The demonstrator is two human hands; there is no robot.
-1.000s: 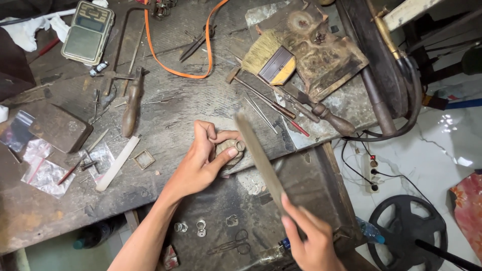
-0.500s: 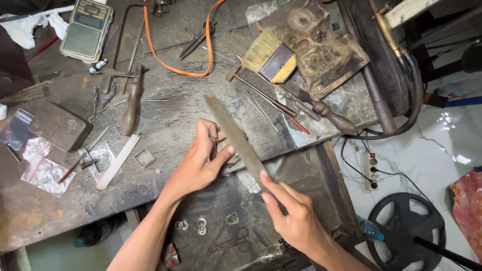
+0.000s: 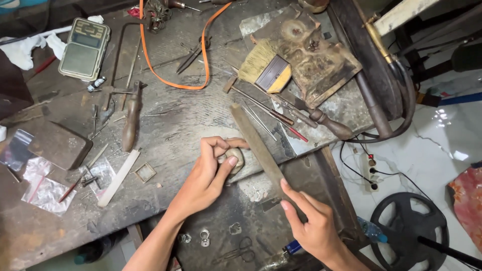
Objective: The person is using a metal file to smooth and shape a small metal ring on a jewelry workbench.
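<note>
My left hand (image 3: 208,175) pinches a small ring-like metal piece (image 3: 235,156) against the worn workbench (image 3: 165,135), thumb and fingers closed around it. My right hand (image 3: 311,226) grips the near end of a long flat metal file (image 3: 256,145), index finger stretched along the blade. The file slants up and to the left, its middle lying right beside the small piece and its tip reaching past it toward the tools at the back.
A bristle brush (image 3: 266,70), an orange strap (image 3: 170,75), a pocket scale (image 3: 84,47), a wooden-handled tool (image 3: 131,118) and several thin rods lie on the bench. A dark drawer (image 3: 241,226) sits under my hands. A power strip (image 3: 369,173) and a black wheel (image 3: 409,231) lie on the floor.
The file has been pushed forward and to the left across the small piece, and my right hand has followed it up toward the bench. My left hand has stayed in place.
</note>
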